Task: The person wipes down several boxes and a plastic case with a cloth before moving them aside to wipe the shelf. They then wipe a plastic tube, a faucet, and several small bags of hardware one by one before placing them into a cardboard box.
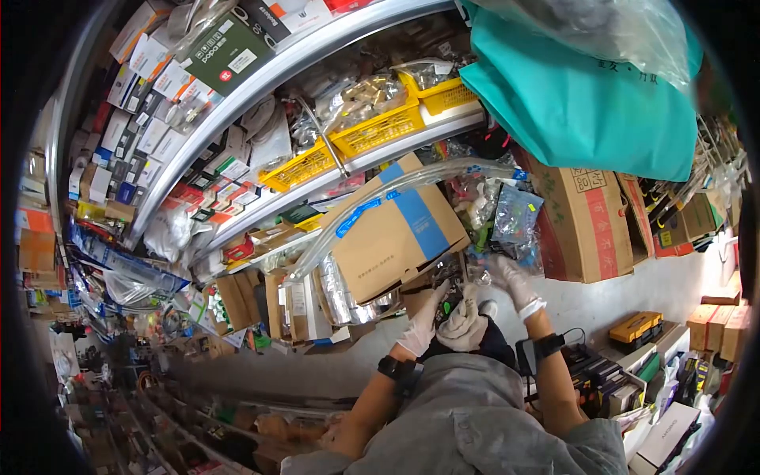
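Note:
My left hand (423, 321), in a thin white glove, reaches forward below a brown cardboard box (380, 245) with blue tape. Its fingertips are beside a dark item with green marks (448, 305), and what they hold, if anything, I cannot tell. My right hand (516, 286), gloved too, has its fingers stretched toward the small plastic bags (516, 215) in front of it. A bundled whitish cloth (462, 323) lies between my wrists. Across the cardboard box runs a transparent hose (412, 176).
Yellow baskets (380, 131) full of small parts line the shelf ahead. A teal bag (586, 103) hangs at the upper right, above a taped carton (584, 222). Stacked small boxes (146, 119) fill the left shelves. A yellow case (636, 328) sits at the right.

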The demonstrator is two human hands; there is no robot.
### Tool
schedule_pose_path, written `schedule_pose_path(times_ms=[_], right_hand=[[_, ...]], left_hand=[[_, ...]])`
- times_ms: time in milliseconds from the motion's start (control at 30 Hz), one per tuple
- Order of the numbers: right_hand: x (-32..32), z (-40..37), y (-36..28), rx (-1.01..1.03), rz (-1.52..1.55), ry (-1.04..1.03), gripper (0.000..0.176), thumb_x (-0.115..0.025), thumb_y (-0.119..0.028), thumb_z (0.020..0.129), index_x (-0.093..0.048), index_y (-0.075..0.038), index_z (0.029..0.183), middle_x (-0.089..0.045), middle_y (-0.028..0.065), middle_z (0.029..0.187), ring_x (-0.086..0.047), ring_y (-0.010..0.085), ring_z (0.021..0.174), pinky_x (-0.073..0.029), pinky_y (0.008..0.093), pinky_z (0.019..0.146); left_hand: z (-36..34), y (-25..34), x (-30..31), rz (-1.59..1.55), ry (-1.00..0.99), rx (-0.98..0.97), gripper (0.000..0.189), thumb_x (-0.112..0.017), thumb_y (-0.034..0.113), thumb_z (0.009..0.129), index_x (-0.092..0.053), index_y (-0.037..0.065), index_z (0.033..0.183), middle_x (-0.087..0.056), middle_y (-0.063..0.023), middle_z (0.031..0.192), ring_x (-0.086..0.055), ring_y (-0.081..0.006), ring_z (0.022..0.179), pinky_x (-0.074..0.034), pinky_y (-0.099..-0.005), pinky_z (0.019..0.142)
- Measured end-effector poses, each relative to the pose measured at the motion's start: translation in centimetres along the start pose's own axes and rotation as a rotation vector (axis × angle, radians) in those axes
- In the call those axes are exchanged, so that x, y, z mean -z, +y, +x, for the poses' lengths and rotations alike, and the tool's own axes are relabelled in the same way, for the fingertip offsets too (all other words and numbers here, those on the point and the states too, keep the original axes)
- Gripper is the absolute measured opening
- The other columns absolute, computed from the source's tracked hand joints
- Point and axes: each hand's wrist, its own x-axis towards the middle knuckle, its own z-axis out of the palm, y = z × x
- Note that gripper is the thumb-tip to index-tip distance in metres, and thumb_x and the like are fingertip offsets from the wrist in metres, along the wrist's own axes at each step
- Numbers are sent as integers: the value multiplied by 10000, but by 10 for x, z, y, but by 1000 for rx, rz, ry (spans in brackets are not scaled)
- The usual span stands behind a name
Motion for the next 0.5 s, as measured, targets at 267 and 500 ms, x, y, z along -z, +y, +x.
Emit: schedule_pose_path(times_ms=[267,500], right_hand=[[-48,-47,-24,-42,-125,-92,617,-721,-237,902,-447,-6,1404,-606,90,1254,-558,152,1128,-456,314,974],[-38,-58,-5,12,-49,-64,474,-703,-232,915,-550,-13,1307,-637,55,1196,-583,129,1051,-475,279,923]], left_hand=[[18,-21,-11,428,29,-133,634,-589,516,938,-566,13,1323,-607,-63,1273,-559,-146,1135,-424,-289,991],[28,-28,-8,502,-111,-59,684,-449,479,1019,-344,-20,1475,-401,-87,1484,-399,-165,1332,-328,-287,1101]])
